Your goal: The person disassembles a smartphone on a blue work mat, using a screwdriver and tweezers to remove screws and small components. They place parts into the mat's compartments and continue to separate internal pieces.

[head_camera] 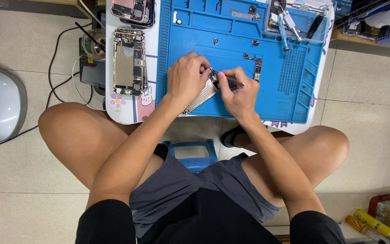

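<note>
My left hand [187, 77] grips the upper end of an opened phone housing [200, 96], silver-gold, tilted over the blue work mat [231, 97]. My right hand [236, 92] pinches a thin metal tool, likely tweezers [234, 80], with its tip at the top of the housing between both hands. A small circuit board [257, 67] lies on the mat just right of my right hand.
Another opened phone body [129, 62] lies on the white table left of the mat, a pink phone [132, 10] above it. Screwdrivers [286, 25] sit in a tray at top right. Cables, a glass jar [94, 44], a blue stool [194, 154] and bottles [371, 223] surround my knees.
</note>
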